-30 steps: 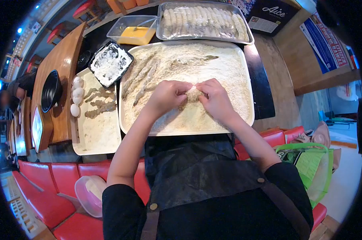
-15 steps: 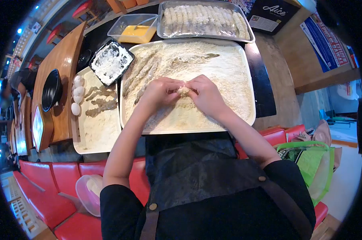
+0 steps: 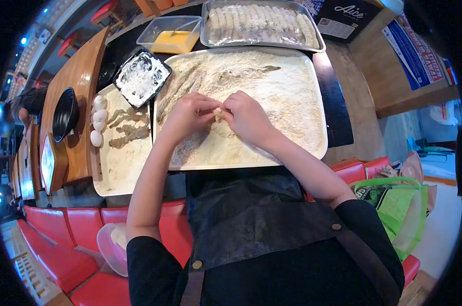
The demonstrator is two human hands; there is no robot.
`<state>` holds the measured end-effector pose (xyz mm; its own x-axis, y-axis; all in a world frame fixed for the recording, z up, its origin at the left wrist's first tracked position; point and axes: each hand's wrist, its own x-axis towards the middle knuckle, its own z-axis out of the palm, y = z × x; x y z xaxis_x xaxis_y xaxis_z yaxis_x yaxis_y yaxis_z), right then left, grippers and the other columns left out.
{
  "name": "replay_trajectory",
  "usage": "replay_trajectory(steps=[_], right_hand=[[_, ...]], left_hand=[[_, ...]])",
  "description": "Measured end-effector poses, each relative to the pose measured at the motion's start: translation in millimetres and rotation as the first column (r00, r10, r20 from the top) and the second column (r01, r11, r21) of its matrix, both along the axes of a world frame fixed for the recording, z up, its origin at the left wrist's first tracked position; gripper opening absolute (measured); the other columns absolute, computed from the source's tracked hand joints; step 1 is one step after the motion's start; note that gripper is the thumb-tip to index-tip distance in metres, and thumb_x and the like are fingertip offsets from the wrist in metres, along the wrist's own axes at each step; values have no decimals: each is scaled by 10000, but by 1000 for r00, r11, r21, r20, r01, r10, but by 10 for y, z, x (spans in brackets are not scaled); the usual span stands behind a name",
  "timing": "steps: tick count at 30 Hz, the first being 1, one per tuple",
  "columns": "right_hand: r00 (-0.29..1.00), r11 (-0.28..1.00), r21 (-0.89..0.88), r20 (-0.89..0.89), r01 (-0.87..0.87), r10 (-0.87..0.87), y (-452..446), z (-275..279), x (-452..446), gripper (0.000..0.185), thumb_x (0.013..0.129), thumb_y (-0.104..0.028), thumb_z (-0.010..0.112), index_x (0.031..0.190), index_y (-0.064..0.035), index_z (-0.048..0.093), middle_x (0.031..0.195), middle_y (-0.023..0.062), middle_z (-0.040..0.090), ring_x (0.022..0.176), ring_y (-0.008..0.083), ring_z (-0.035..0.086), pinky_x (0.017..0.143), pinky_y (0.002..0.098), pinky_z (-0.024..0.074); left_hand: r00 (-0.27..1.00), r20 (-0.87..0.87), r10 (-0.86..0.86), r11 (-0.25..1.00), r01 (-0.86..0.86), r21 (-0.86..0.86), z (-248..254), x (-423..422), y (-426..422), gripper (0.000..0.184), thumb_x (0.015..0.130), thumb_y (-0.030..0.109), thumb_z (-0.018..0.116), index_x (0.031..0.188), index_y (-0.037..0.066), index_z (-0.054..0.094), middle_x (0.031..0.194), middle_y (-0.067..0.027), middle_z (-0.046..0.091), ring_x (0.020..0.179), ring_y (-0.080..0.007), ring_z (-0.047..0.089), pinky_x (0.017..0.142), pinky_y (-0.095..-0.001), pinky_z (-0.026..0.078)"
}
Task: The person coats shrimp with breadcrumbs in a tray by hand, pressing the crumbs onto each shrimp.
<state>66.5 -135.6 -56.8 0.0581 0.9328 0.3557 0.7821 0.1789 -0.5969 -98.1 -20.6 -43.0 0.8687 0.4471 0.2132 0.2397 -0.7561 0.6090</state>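
Note:
Over the large cream tray (image 3: 323, 117) of breadcrumbs, my left hand (image 3: 190, 116) and my right hand (image 3: 247, 118) meet, fingers pinched around a crumb-coated shrimp (image 3: 219, 114). Only its crumbed lower part shows between the fingertips; the rest is hidden. To the left of my hands, coated shrimp (image 3: 190, 81) lie among the crumbs, and a tail piece (image 3: 270, 68) pokes out at the back. Several breaded shrimp (image 3: 256, 23) sit side by side in a clear-lined metal tray behind. Uncoated shrimp (image 3: 129, 133) rest on a smaller cream tray (image 3: 104, 188) at left.
A black dish (image 3: 139, 79) of white flour overlaps the trays' corners. Behind it stands a plastic tub (image 3: 172, 42) with yellow liquid. Several eggs (image 3: 96, 137) line the left tray's edge beside a black bowl (image 3: 66, 115). A green bag (image 3: 399, 214) is at right.
Both hands have shifted a little to the left together, still pinching the crumbed shrimp. In the left background, a person has moved slightly.

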Motion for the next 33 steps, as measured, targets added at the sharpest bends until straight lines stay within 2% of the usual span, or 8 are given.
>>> replay_trajectory(steps=[4,7,11,17,24,27,29,33], right_hand=[[1000,999,36,22,20,-21,31,-84,-18,141,749,-111,728,801,-1,658,790,134,604,860,319,582,777,409,486],[1000,997,-78,-14,-22,21,2,-10,61,198,750,-123,741,901,-10,680,877,134,628,924,312,586,828,396,489],[998,996,-59,-11,-63,62,-219,61,331,375,732,-137,770,1077,-29,672,1028,129,634,1039,299,573,919,376,474],[980,940,-278,-40,-196,193,-416,184,649,484,672,-167,807,1106,-1,672,1049,147,637,1052,308,575,950,380,469],[975,989,-80,-197,-124,106,-576,10,654,314,738,-98,766,1035,-13,709,1005,126,696,995,285,633,891,360,512],[974,990,-61,-197,-130,115,-566,-23,661,306,731,-61,766,1030,-17,714,1007,121,701,986,277,642,879,352,518],[971,988,-46,-198,-147,135,-567,-25,667,375,696,-3,781,1064,-17,708,1044,125,694,987,271,646,861,345,523],[990,991,-56,-78,-124,119,-588,85,618,347,750,-81,739,1090,-31,690,1066,131,662,1042,300,602,945,372,485]], left_hand=[[1000,-8,23,1000,-23,-12,-34,21,-6,281,720,72,745,1000,91,755,935,-107,712,875,-282,645,779,-354,528],[999,-39,-4,999,6,38,1,8,0,340,718,66,751,1057,93,737,981,-108,700,900,-279,649,795,-354,532],[999,12,-39,985,36,172,115,-17,-163,411,725,64,743,1133,96,701,1036,-110,669,931,-295,644,817,-370,530],[995,-86,-59,998,57,-16,84,-18,-443,389,762,98,747,1146,90,686,1007,-116,647,927,-315,640,811,-390,525],[986,-71,147,985,-153,-75,-39,-148,-439,239,774,126,777,1001,59,744,847,-105,656,778,-231,636,673,-333,511],[980,-40,196,976,-198,-89,-39,-123,-497,206,765,120,778,962,63,755,796,-102,652,768,-248,634,679,-356,506],[989,-79,123,992,-119,50,20,-93,-451,259,757,131,779,1008,77,745,860,-110,658,829,-268,632,733,-364,506],[1000,0,15,985,-15,173,198,79,-550,409,738,157,781,1134,108,694,998,-127,645,970,-301,606,845,-375,491]])
